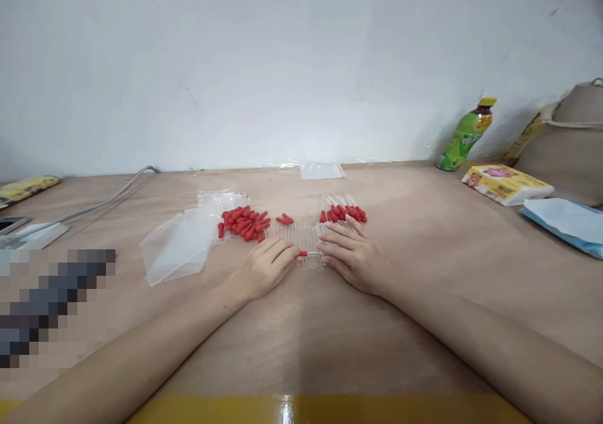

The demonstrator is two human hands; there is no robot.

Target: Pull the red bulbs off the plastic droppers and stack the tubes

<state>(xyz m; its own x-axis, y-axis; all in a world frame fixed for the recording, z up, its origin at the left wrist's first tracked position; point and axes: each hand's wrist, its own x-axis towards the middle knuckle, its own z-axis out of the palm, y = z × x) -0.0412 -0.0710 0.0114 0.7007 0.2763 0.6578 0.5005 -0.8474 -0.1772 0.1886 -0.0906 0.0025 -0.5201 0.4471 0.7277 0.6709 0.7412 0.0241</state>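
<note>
My left hand (271, 264) pinches a red rubber bulb (303, 254) that meets one end of a thin clear dropper tube (313, 254). At the tube's other end, the fingers of my right hand (355, 257) close on it. Below both hands lies a row of clear dropper tubes (296, 234), partly covered by my fingers. A heap of loose red bulbs (242, 222) sits just beyond my left hand, with a few apart from it. Behind my right hand, several droppers with red bulbs (346, 212) lie side by side, bulbs toward me.
Clear plastic bags (181, 245) lie left of the bulbs; a small white packet (323, 171) is by the wall. To the right are a green bottle (466, 138), a tissue pack (506, 184), a blue-white packet (565, 223) and a brown bag (565, 154). A cable (108, 204) crosses the left.
</note>
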